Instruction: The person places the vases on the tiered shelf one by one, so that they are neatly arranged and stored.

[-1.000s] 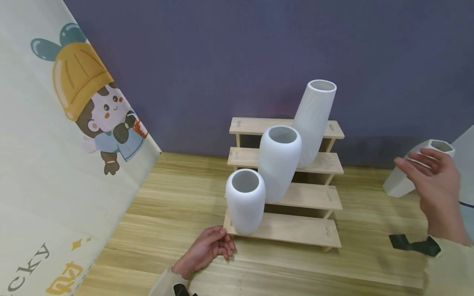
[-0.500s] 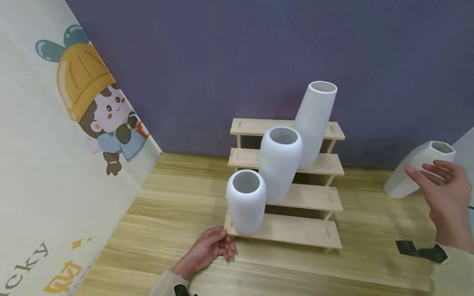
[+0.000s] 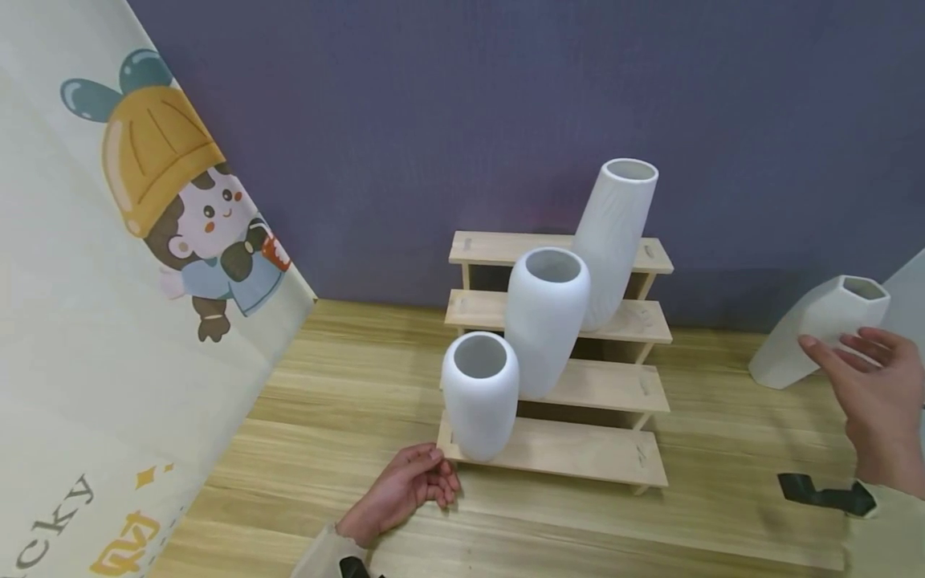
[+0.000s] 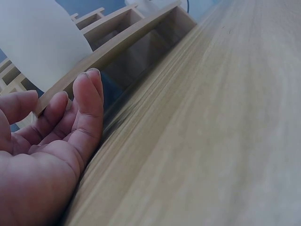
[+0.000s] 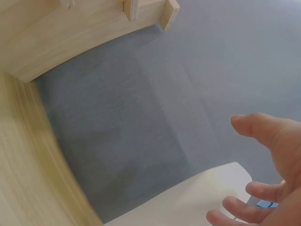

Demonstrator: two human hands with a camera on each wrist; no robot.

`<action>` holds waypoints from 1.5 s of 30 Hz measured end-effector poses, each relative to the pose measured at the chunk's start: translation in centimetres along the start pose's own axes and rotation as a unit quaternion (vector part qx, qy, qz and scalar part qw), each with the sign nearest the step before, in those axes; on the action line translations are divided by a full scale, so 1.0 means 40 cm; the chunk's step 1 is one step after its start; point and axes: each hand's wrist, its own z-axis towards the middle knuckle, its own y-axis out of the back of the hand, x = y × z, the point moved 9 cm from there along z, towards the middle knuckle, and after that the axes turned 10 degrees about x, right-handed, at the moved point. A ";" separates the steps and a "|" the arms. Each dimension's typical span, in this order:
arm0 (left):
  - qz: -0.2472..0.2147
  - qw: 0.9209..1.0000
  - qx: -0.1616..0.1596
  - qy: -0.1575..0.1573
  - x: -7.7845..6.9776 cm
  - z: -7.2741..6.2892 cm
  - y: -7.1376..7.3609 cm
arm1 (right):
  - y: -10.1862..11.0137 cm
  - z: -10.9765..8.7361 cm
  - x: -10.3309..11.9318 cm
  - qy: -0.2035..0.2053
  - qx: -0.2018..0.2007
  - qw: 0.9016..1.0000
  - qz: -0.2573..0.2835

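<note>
My left hand [image 3: 412,484] pinches the front left corner of a tiered wooden display stand [image 3: 578,449]. In the left wrist view, the thumb and fingers [image 4: 89,108] meet at the board's corner. A short white vase [image 3: 480,409] stands on the lowest step, a medium white vase [image 3: 545,321] one step up, and a tall white vase [image 3: 617,241] on a higher step. Over at the right, my right hand [image 3: 878,385] is spread beside an angular white vase [image 3: 802,337], partly covering it. The right wrist view shows a gap between thumb and fingers, with that vase [image 5: 193,197] beyond.
The stand and the angular vase are on a wood-grain tabletop [image 3: 347,385]. A dark blue-grey wall [image 3: 361,144] rises behind the stand. At the left stands a pale panel [image 3: 108,337] with a cartoon figure.
My right hand has shifted right and slightly down, uncovering more of the angular vase. The left hand stays at the stand's corner, and the vases have not moved.
</note>
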 end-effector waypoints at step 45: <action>-0.002 1.000 -0.012 0.006 0.001 0.002 0.006 | -0.021 0.098 -0.077 -0.053 0.010 0.998 -0.041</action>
